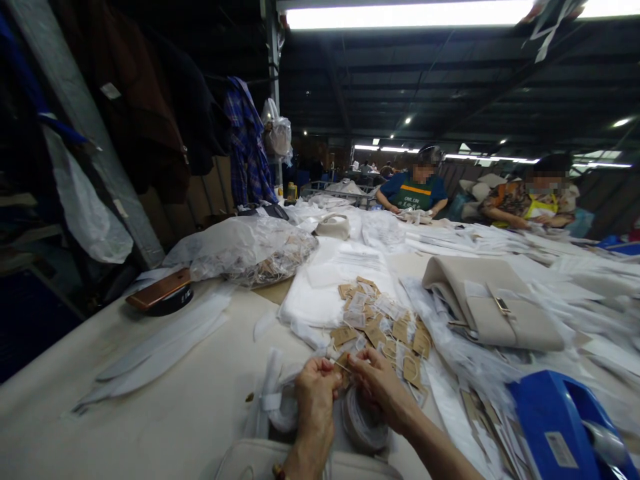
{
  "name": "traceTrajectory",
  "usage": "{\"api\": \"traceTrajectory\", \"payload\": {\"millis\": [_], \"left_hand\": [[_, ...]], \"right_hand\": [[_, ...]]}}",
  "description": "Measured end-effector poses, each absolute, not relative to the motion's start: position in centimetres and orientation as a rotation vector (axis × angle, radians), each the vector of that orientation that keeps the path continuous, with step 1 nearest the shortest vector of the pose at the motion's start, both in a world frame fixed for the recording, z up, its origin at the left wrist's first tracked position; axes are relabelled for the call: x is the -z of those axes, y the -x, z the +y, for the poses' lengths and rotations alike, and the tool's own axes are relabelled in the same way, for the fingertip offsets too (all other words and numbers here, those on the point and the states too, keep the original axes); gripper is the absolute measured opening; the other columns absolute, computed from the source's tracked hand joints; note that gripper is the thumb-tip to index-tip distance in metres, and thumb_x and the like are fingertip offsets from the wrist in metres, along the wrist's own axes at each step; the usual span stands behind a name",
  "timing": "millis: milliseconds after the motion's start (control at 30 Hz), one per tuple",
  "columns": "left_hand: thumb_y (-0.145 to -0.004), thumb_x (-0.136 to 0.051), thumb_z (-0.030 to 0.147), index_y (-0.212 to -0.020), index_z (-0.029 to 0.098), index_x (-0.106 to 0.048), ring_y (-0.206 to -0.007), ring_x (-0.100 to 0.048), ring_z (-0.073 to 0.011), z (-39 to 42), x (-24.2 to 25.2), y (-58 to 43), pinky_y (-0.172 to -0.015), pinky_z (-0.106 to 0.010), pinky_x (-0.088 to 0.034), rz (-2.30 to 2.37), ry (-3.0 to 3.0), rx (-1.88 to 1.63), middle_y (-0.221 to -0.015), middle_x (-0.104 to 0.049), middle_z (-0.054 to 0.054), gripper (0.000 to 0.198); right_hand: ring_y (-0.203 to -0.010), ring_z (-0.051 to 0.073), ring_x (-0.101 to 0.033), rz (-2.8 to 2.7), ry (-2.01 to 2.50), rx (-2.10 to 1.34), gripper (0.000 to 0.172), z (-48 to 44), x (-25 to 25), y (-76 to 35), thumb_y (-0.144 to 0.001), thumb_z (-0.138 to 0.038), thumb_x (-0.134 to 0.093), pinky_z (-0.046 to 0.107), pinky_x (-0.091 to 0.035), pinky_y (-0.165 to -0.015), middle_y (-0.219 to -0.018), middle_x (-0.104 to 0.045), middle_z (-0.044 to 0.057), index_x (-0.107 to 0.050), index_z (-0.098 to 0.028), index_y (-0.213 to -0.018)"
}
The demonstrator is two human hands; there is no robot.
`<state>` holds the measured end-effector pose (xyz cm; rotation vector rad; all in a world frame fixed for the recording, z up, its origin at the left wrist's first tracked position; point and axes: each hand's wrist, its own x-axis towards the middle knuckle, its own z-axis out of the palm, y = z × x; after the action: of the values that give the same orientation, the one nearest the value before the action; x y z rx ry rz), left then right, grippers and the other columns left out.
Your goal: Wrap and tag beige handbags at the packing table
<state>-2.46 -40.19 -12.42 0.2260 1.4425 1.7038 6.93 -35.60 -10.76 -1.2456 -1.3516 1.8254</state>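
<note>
My left hand (317,388) pinches one end of a thin pale string, its fingers pressed together. Just right of it, my right hand (379,381) is closed on the same string, by a small brown hang tag (344,362) between the two hands. Beyond them lies a loose pile of brown paper hang tags (400,329) with strings and small clear bags. Below my hands are a beige bag (245,460), partly out of view, and a roll wrapped in clear plastic (363,421). Another plastic-wrapped strap or roll (283,412) sits by my left wrist.
A blue tape dispenser (550,420) stands at front right, with a beige flap bag (520,313) behind it. Stacked white sheets (313,293), a plastic-covered heap (240,247) and a phone (159,291) on a black object lie further back. Two people work across the table.
</note>
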Motion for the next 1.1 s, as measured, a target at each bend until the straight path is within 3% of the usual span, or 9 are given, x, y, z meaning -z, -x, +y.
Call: {"api": "traceTrajectory", "payload": {"millis": [267,467,633,733,833,1000,1100], "left_hand": [[-0.042,-0.053,0.011,-0.051,0.019,-0.046,-0.03,-0.031,-0.0041,-40.8,12.3,2.7,-0.035,-0.017,-0.018,1.525,-0.261,-1.565,-0.033,-0.042,0.009,0.013],[-0.039,-0.052,0.005,-0.047,0.017,-0.049,-0.026,-0.029,-0.0041,-42.4,11.7,3.1,-0.033,-0.016,-0.013,1.538,-0.339,-1.322,-0.03,-0.045,0.006,0.015],[-0.04,-0.05,0.004,-0.047,0.017,-0.049,-0.027,-0.029,-0.0038,-43.3,10.4,3.5,-0.034,-0.016,-0.015,1.523,-0.389,-1.215,-0.03,-0.044,0.007,0.015],[-0.041,-0.05,0.003,-0.047,0.017,-0.049,-0.027,-0.028,-0.0032,-43.8,10.1,4.0,-0.034,-0.017,-0.014,1.508,-0.415,-1.168,-0.03,-0.043,0.007,0.015],[-0.04,-0.05,0.007,-0.048,0.018,-0.05,-0.027,-0.026,-0.0031,-44.2,9.8,4.0,-0.034,-0.018,-0.015,1.469,-0.444,-1.137,-0.031,-0.042,0.007,0.014],[-0.043,-0.056,0.015,-0.058,0.017,-0.056,-0.032,-0.033,-0.0067,-43.1,8.0,4.4,-0.037,-0.021,-0.024,1.437,-0.57,-1.164,-0.036,-0.044,0.006,0.014],[-0.052,-0.062,0.026,-0.078,0.017,-0.062,-0.048,-0.049,-0.0129,-42.4,7.2,6.7,-0.048,-0.025,-0.037,1.573,-0.665,-1.332,-0.051,-0.055,0.002,0.026]], "right_hand": [[-0.033,0.002,-0.02,-1.126,1.296,-1.718,0.029,-35.0,11.5,-6.8,-0.058,-0.042,-0.056,0.017,-0.015,-0.034,-0.045,-0.033,-0.012,-0.035,-0.023,-0.064],[-0.037,0.008,-0.036,-1.385,1.371,-1.585,0.005,-34.1,11.9,-6.8,-0.055,-0.017,-0.053,0.021,-0.026,-0.039,-0.042,-0.041,-0.008,-0.051,-0.021,-0.058],[-0.052,0.013,-0.046,-1.774,1.313,-1.304,0.021,-32.5,11.7,-6.5,-0.047,0.001,-0.06,0.025,-0.031,-0.054,-0.046,-0.052,-0.003,-0.057,-0.02,-0.043],[-0.065,0.017,-0.054,-1.918,1.215,-1.215,0.022,-32.5,11.1,-6.8,-0.054,-0.001,-0.059,0.028,-0.035,-0.065,-0.06,-0.06,-0.001,-0.066,-0.022,-0.054],[-0.078,0.017,-0.055,-2.043,1.05,-1.217,0.034,-33.4,10.5,-7.7,-0.056,0.001,-0.054,0.027,-0.037,-0.073,-0.075,-0.062,-0.001,-0.071,-0.027,-0.068],[-0.067,0.015,-0.053,-2.087,0.98,-1.342,0.016,-33.7,10.6,-8.3,-0.057,-0.008,-0.062,0.025,-0.038,-0.066,-0.061,-0.059,-0.003,-0.066,-0.023,-0.057],[-0.053,0.012,-0.049,-1.929,1.133,-1.368,0.012,-32.9,11.6,-7.8,-0.07,-0.02,-0.053,0.023,-0.037,-0.053,-0.054,-0.055,-0.003,-0.055,-0.02,-0.059]]}}
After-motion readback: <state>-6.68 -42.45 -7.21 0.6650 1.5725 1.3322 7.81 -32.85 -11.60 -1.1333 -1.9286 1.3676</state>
